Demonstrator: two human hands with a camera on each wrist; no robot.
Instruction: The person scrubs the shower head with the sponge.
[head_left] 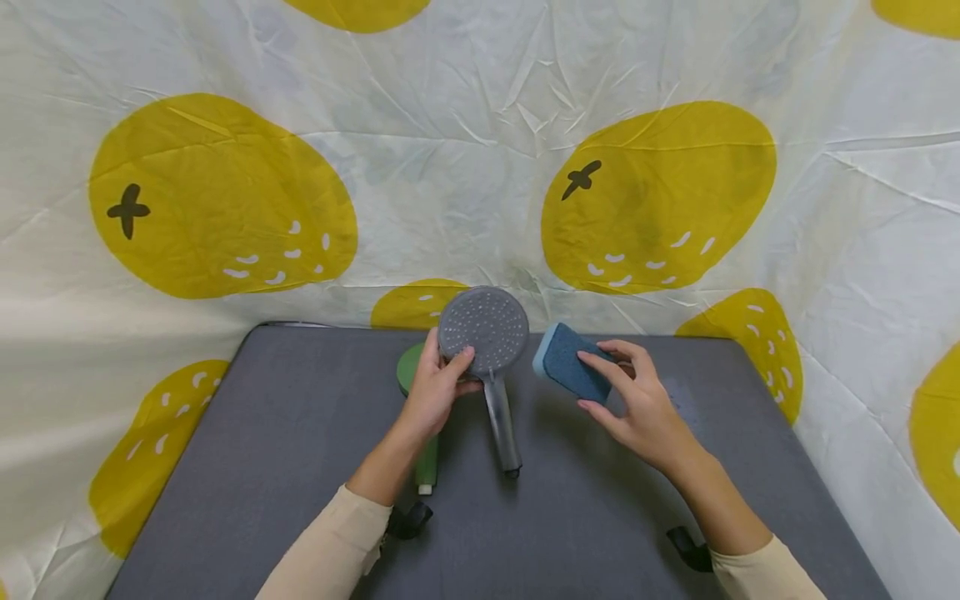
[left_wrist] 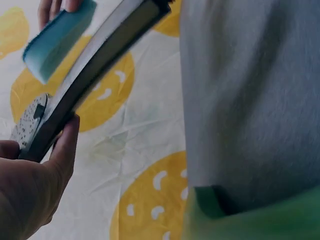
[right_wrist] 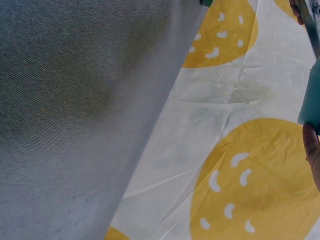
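My left hand point(head_left: 435, 385) grips a grey shower head point(head_left: 487, 327) by its round head, thumb on the nozzle face. Its handle point(head_left: 501, 425) points down toward me, above the table. To the right, my right hand point(head_left: 637, 404) pinches a blue sponge point(head_left: 576, 362) between thumb and fingers, its lighter side facing left. A small gap separates sponge and shower head in the head view. The left wrist view shows the shower head's handle point(left_wrist: 95, 65) from the side, with the sponge point(left_wrist: 60, 42) beyond it. Only the sponge's edge point(right_wrist: 311, 97) appears in the right wrist view.
A green showerhead-shaped object point(head_left: 426, 467) lies on the grey table point(head_left: 300, 450) beneath my left hand, partly hidden by it. Behind and beside the table hangs a white cloth point(head_left: 450, 192) printed with yellow fruit. Black straps point(head_left: 688, 550) show at both wrists.
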